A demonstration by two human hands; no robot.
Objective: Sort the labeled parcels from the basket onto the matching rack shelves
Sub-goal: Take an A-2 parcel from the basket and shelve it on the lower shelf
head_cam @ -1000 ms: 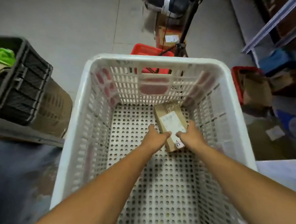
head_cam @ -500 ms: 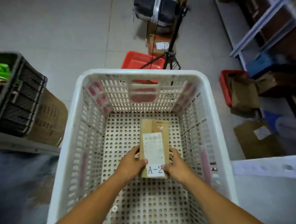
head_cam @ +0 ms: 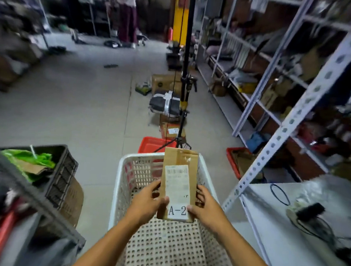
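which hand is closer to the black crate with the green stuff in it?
Left. The left hand grips the parcel on the side facing the black crate; the right hand grips the parcel's far side, farther from it.

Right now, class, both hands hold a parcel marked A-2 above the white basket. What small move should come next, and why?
Probably turn right and carry the parcel toward the rack. The left hand and right hand already grip its sides, it is lifted clear of the basket, and its A-2 label faces up, read. No shelf markings are legible, so the matching shelf must be found first.
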